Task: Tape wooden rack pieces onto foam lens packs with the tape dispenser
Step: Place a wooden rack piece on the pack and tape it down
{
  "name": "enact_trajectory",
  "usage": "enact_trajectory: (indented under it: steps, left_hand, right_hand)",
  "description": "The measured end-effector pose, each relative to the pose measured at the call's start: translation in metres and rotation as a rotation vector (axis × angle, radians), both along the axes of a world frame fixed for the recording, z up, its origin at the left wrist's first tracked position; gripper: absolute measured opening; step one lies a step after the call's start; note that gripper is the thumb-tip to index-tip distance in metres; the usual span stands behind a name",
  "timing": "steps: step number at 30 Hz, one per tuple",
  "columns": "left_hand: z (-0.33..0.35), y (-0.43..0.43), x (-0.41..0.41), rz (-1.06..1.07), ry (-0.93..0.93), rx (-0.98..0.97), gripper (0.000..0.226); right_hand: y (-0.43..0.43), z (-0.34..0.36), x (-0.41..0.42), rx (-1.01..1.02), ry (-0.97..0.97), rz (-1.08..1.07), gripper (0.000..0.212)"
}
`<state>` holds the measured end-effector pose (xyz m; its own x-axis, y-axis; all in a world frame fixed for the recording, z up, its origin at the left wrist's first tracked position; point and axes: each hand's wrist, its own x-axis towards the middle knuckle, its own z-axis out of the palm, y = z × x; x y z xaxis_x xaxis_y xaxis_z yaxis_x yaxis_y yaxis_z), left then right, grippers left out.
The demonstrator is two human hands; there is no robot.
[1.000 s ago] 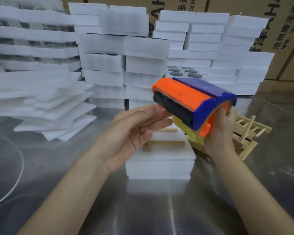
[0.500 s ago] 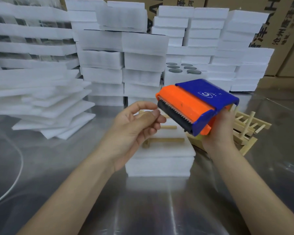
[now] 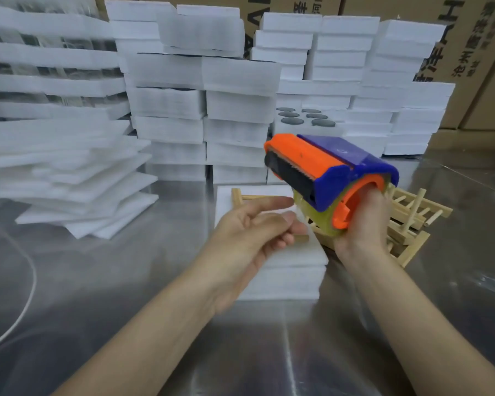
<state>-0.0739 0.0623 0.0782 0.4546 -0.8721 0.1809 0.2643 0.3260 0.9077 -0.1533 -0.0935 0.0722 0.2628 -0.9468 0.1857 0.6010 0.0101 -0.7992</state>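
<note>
Tape is being readied: the tape dispenser (image 3: pixel 326 170) is being held over the foam lens pack (image 3: pixel 283 278), right grip (image 3: pixel 363 224) wrapped round it, left grip (image 3: pixel 252 230) loose and empty alongside. Next, tape likely needs drawing across the wooden rack piece (image 3: pixel 252 197).

The right hand (image 3: pixel 363 224) grips the tape dispenser (image 3: pixel 326 167) above a foam pack (image 3: pixel 292 270) on the desk (image 3: pixel 126 281). The left hand (image 3: pixel 249 232) hovers just left of it, forefinger out. Wooden rack pieces (image 3: pixel 412 221) lie right.
</note>
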Motion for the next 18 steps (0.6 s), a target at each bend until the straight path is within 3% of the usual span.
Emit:
enact_trajectory:
  steps: [5, 9, 11, 15, 18]
  left_hand:
    - [0.0042, 0.0009, 0.0022, 0.078, -0.032, -0.033, 0.024]
    - [0.0052, 0.0046, -0.0007, 0.163, -0.294, 0.043, 0.006]
    - [0.0016, 0.0039, -0.0006, 0.219, -0.358, 0.05, 0.013]
    - [0.001, 0.0017, -0.0025, 0.203, -0.309, 0.055, 0.014]
    - [0.0022, 0.0016, -0.0052, 0.135, -0.217, 0.004, 0.012]
  right_hand:
    - [-0.001, 0.0028, -0.0016, 0.026, 0.003, 0.045, 0.038]
    - [0.0016, 0.0016, -0.0009, -0.023, 0.04, 0.113, 0.051]
    - [0.0042, 0.0011, 0.0008, -0.021, 0.034, 0.147, 0.056]
    - [0.0062, 0.0014, 0.0024, 0.015, 0.001, 0.178, 0.059]
    - [0.0038, -0.0047, 0.0031, 0.066, -0.019, 0.253, 0.045]
